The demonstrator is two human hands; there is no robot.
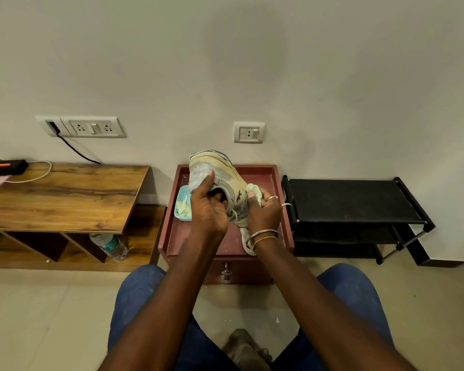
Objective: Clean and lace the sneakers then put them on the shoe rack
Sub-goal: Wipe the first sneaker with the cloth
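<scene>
Obs., head view. Person seated, both arms stretched fwd over the small red tabletop (pixel 269 178), which has a raised rim and stands against the wall.

- Sneaker A (pixel 217 167): pale, yellowed, held tilted over the tabletop centre with one end up toward 12 o'clock. Its lower end is hidden behind the hands, so we cannot tell if it touches the surface.
- Left grip (pixel 208 213): closed round sneaker A, thumb pressed on the sole, fingers curled into the shoe opening.
- Right grip (pixel 264 212): fingers bunched round a pale cloth (pixel 253 190), which is pressed vs. the shoe's side at approx. 3 o'clock of the sneaker. Ring and bangles (pixel 263 235) on this hand/wrist.
- Sneaker B (pixel 245 240): lies on the tabletop at approx. 5 o'clock, partly under the right wrist.
- Light-blue bowl (pixel 179 202): on the tabletop at 9 o'clock, just beside the left grip; pale scraps inside.
- Black shoe rack (pixel 346 199): on the floor at 3 o'clock, just beside the tabletop; we see no shoes on its top shelf.
- Wooden side table (pixel 65 195) at 9 o'clock, w/ a water bottle (pixel 110 245) lying in its lower shelf.
</scene>
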